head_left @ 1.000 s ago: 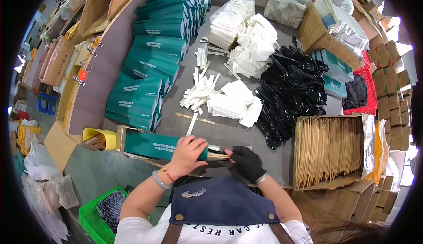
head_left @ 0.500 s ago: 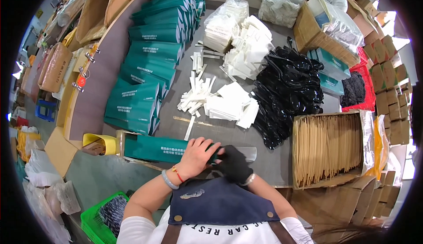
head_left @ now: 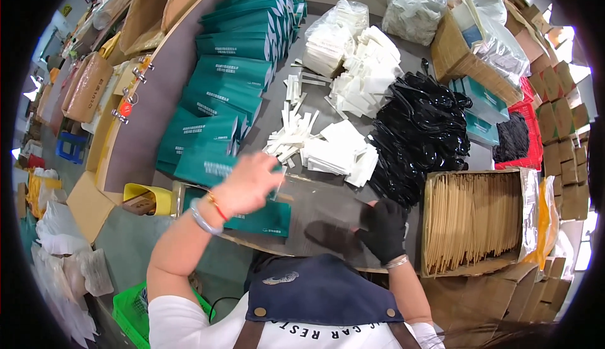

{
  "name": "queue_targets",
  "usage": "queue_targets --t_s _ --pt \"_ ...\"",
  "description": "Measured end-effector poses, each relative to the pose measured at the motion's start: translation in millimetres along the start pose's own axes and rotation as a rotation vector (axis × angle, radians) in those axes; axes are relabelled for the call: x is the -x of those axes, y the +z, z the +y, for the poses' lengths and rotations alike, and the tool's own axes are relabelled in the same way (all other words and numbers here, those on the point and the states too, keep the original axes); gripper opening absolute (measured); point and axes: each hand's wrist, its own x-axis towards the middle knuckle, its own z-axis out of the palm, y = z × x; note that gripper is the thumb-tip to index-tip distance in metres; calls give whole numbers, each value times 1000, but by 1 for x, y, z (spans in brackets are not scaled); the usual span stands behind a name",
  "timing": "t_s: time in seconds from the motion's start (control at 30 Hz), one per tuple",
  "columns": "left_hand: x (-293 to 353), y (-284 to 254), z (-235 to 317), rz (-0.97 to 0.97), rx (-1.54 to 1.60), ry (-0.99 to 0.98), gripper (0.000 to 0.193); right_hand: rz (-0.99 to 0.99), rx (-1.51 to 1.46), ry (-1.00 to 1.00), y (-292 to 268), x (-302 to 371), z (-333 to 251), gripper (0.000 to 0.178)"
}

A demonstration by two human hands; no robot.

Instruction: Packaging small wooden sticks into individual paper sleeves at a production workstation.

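Note:
My left hand (head_left: 249,185), bare and smeared by motion, is over the near end of the green packets. Just below it, a flat green packet (head_left: 268,220) lies along the table's front edge, partly hidden by my wrist. My right hand (head_left: 382,232), in a black fingerless glove, is low over the table with thumb and forefinger apart. No object shows between them. Beyond it are a heap of black plastic-wrapped spoons (head_left: 416,135) and loose white packets (head_left: 340,150). White strips (head_left: 291,131) lie scattered farther left.
A row of overlapping green packets (head_left: 220,103) lines the left partition. At right stands a carton of thin wooden sticks (head_left: 476,220). A yellow holder (head_left: 149,199) is at the left front corner. Beyond are a bag of white packets (head_left: 416,9) and a red crate (head_left: 526,135).
My hands have parted from the green packet's right end. The left moved up and left, the right moved right. The packet now lies unheld. The whole view has shifted slightly.

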Motion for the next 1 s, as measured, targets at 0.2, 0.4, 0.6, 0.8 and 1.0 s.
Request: queue_targets --t_s 0.2,0.4,0.6,0.8,1.0 --pt "52 66 21 320 221 -475 64 -161 82 8 -9 1 -33 59" --pt "62 129 55 363 346 -694 89 -253 135 -16 -8 -5 -41 61" --pt "55 120 65 322 306 -735 94 -284 183 -72 -9 -5 -44 60" --pt "58 119 59 292 365 -715 96 -330 91 -78 -9 -5 -42 60" --pt "58 115 57 267 405 -748 96 -377 46 -127 8 -15 -50 58"
